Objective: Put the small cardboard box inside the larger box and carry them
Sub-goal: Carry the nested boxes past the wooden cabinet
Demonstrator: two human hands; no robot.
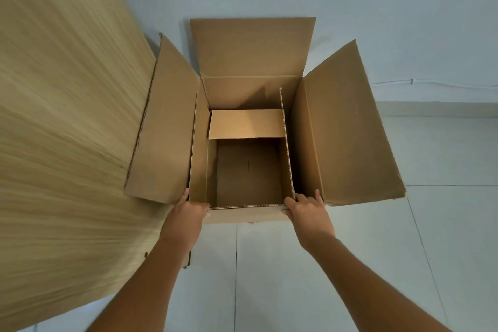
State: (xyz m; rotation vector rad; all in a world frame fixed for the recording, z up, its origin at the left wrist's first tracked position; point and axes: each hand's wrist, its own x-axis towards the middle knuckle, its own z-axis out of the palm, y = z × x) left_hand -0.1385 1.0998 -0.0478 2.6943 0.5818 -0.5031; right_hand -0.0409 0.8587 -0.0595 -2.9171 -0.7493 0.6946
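The small box (248, 170) already sits inside the larger box (350, 129). Its open top is level with the near rim of the larger one, and its own flaps stand up along the left and right sides. One short flap (246, 124) of the small box is folded over the far part of its opening. The four flaps of the larger box are spread outward: one to the far side, one to the left, one to the right, and the near one hangs down in front, below the hands.

The left hand (190, 210) holds the near left corner, with the fingers curled over the cardboard edge there. The right hand (310, 209) holds the near right corner in the same way, the thumb on the inner side of the rim. Both hands are closed on cardboard, but I cannot tell for sure whether each grips the small box's edge only or both boxes together.

I judge that the putting-in step is finished, or almost, and the carrying step comes next. The floor (350, 277) is pale and tiled, and a wooden panel (54, 116) is close on the left side of the box.

For carrying, the hands probably need a lower hold, under the larger box or on its side walls, because lifting by the rim could pull out only the small box or bend the cardboard.
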